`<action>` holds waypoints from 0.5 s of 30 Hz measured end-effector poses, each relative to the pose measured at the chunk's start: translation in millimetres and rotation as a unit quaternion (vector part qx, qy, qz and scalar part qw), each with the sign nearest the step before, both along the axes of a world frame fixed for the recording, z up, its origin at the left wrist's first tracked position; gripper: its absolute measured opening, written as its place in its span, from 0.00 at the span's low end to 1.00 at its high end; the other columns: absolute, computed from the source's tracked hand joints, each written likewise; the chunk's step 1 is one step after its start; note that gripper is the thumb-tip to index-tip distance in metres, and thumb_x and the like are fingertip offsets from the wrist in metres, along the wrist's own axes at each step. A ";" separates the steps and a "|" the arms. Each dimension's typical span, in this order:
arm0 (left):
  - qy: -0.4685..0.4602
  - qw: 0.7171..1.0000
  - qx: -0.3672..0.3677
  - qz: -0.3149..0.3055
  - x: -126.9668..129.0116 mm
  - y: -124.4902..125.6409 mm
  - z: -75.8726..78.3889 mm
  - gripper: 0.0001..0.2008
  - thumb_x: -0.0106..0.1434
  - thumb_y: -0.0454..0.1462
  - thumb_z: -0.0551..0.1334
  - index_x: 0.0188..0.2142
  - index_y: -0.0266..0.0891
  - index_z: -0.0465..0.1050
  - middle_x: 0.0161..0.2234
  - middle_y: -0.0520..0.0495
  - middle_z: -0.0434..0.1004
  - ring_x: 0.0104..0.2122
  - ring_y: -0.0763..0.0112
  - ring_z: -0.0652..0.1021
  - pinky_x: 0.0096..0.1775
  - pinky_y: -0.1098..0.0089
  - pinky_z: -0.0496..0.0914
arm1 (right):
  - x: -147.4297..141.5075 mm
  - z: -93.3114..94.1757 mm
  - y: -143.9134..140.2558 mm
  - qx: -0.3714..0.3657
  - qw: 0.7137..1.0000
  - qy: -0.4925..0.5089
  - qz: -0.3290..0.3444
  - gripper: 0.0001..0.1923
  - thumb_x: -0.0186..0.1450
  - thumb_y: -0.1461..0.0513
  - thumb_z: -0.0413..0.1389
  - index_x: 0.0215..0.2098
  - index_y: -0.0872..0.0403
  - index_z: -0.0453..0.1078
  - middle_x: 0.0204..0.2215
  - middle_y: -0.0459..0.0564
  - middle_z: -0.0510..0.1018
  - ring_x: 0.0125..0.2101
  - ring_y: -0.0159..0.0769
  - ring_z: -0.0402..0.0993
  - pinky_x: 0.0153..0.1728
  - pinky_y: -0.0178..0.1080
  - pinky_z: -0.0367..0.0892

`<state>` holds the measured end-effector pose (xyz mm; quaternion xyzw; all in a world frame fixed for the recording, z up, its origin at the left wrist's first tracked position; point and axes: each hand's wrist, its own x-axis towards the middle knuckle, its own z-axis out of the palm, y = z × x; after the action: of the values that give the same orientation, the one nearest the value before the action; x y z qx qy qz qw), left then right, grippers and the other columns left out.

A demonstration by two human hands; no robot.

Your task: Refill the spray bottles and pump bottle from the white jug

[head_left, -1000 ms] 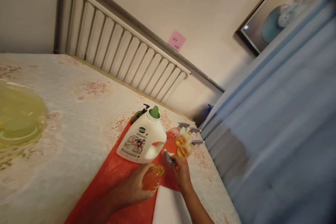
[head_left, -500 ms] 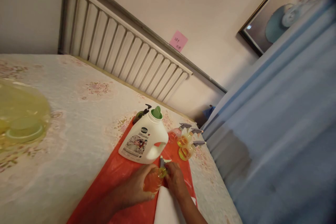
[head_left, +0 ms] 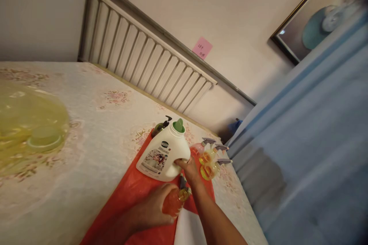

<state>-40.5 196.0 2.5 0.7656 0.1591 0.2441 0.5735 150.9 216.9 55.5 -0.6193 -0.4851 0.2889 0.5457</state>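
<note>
Head view shows the left hand (head_left: 156,208) wrapped around a small orange bottle (head_left: 172,201) on the red sheet (head_left: 129,195) while, just beyond that grip, the right hand (head_left: 188,168) closes on the white jug (head_left: 161,155) handle, likely ready to lift it.

Jug (head_left: 161,155) on mat (head_left: 126,195), spray bottles (head_left: 208,159) to its right, pump bottle (head_left: 161,127) behind.

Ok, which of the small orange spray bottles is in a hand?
The one nearest the camera, held in the left hand on the red sheet. The others stand untouched beside the white jug.
</note>
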 end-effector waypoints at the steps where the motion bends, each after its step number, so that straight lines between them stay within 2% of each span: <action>1: -0.003 1.000 0.000 -0.003 -0.3 -0.1 1.0 0.29 0.49 0.35 0.67 0.51 0.55 0.65 0.52 0.53 0.72 0.53 0.53 0.72 0.55 0.59 0.66 | -0.9 0.3 5.5 -0.003 1.000 0.007 0.003 0.11 0.46 0.59 0.64 0.28 0.55 0.75 0.23 0.45 0.81 0.24 0.35 0.72 0.28 0.36 0.68; 5: -0.013 1.000 -0.003 -0.009 -0.2 -0.4 4.0 0.30 0.47 0.35 0.68 0.50 0.52 0.65 0.52 0.51 0.68 0.53 0.54 0.71 0.55 0.60 0.67 | -9.1 6.6 21.2 -0.009 0.999 0.029 0.019 0.09 0.44 0.60 0.64 0.21 0.55 0.71 0.15 0.42 0.75 0.18 0.31 0.66 0.23 0.34 0.62; 10: -0.026 1.000 -0.005 -0.013 0.1 -0.3 3.2 0.28 0.47 0.35 0.68 0.48 0.51 0.65 0.49 0.51 0.67 0.51 0.55 0.71 0.55 0.59 0.67 | -31.8 19.0 40.2 0.003 0.997 0.060 0.043 0.09 0.46 0.60 0.62 0.21 0.55 0.69 0.14 0.39 0.71 0.16 0.27 0.61 0.20 0.32 0.57; 15: -0.027 0.999 -0.008 -0.018 -1.2 -0.4 2.0 0.26 0.48 0.35 0.68 0.47 0.53 0.66 0.47 0.52 0.68 0.48 0.56 0.73 0.52 0.61 0.69 | -54.5 46.4 58.9 0.035 0.996 0.074 0.047 0.11 0.48 0.58 0.63 0.24 0.54 0.67 0.12 0.38 0.68 0.15 0.27 0.61 0.20 0.32 0.57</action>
<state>-41.8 195.5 4.5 0.7571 0.1318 0.2530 0.5878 96.4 275.9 101.9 -0.5529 -0.4824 0.3419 0.5871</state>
